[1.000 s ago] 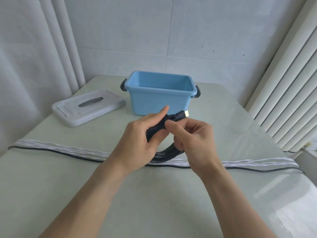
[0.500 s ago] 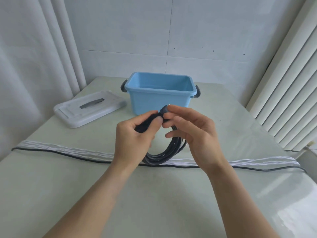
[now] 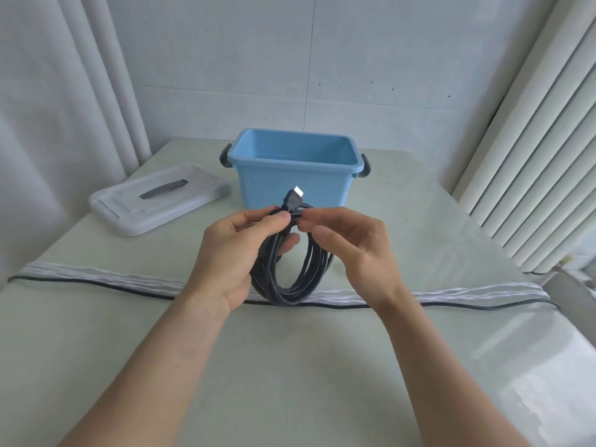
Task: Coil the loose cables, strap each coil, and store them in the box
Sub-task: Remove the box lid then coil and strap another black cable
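The left hand has its grip curled round the top of a coiled black rubbery cable, thumb pressing the loops. The right hand pinches the same bundle just beside it. A black plug with a bright metal tip sticks up above the fingers. The coil hangs over the pale glossy bench; its left side is hidden by the left palm. Behind stands an open blue plastic box, with a flat white plastic lid lying apart to its left.
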